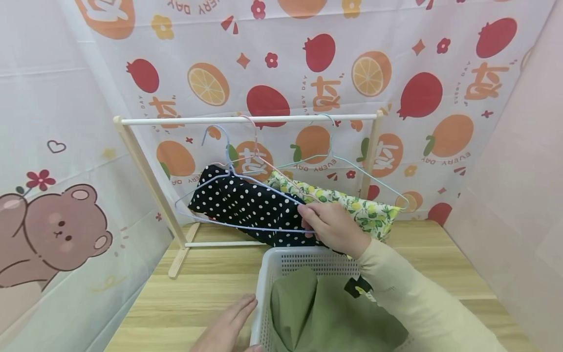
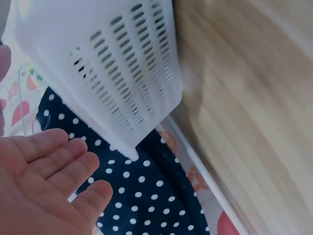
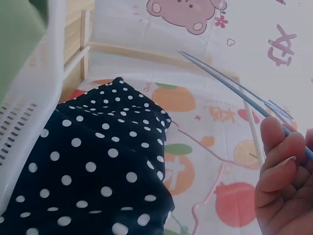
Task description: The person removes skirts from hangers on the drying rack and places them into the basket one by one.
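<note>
My right hand (image 1: 336,226) grips one end of a light blue wire hanger (image 1: 230,168), holding it in front of the rack. Its hook is off the rail, and no cloth hangs on it. In the right wrist view, curled fingers (image 3: 281,166) hold the blue wire. Behind it, a black polka-dot cloth (image 1: 250,200) hangs from a pink hanger (image 1: 256,146) on the rail. My left hand (image 1: 226,327) is at the left side of a white basket (image 1: 260,288), fingers extended and holding nothing. Olive green cloth (image 1: 343,308) lies in the basket.
The wooden rack (image 1: 147,181) has a white top rail (image 1: 176,121). A mint green hanger (image 1: 331,146) at its right carries a lemon-print cloth (image 1: 374,210). The basket stands on the wooden table (image 1: 198,288) before the rack. Printed curtains (image 1: 290,58) close off the back and sides.
</note>
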`<state>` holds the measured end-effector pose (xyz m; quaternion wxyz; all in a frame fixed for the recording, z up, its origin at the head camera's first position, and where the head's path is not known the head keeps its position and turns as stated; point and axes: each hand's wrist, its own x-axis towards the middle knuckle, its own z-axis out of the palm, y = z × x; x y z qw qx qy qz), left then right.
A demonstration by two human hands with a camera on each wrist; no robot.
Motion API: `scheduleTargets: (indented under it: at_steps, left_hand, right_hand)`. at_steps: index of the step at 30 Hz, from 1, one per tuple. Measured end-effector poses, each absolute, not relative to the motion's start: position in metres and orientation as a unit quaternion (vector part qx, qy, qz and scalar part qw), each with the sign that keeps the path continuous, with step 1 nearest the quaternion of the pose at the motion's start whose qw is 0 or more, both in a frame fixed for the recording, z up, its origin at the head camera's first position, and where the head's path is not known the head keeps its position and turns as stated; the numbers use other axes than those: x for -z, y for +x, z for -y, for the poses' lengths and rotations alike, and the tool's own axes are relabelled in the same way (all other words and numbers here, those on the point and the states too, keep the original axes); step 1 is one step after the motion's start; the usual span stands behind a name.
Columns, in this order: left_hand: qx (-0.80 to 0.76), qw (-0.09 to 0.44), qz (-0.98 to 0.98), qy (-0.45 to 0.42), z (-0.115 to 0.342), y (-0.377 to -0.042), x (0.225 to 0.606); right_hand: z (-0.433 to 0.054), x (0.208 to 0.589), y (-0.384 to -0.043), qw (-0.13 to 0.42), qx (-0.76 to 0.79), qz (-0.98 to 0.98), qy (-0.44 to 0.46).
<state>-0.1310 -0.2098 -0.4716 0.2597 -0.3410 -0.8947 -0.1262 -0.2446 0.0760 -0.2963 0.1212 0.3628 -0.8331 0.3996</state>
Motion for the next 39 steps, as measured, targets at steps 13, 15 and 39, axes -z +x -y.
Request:
scheduleTargets:
  at_steps: [13, 15, 39]
  left_hand:
    - [0.137, 0.338, 0.818, -0.444, 0.216, -0.141, 0.495]
    - [0.139, 0.343, 0.816, -0.444, 0.217, -0.141, 0.496]
    - [0.130, 0.346, 0.817, -0.443, 0.217, -0.141, 0.499]
  right_hand:
    - [-0.036, 0.285, -0.268, 0.161, -0.404, 0.833, 0.342]
    - [-0.028, 0.282, -0.271, 0.159, -0.405, 0.834, 0.340]
    - [0.036, 0.282, -0.291, 0.143, -0.366, 0.856, 0.337]
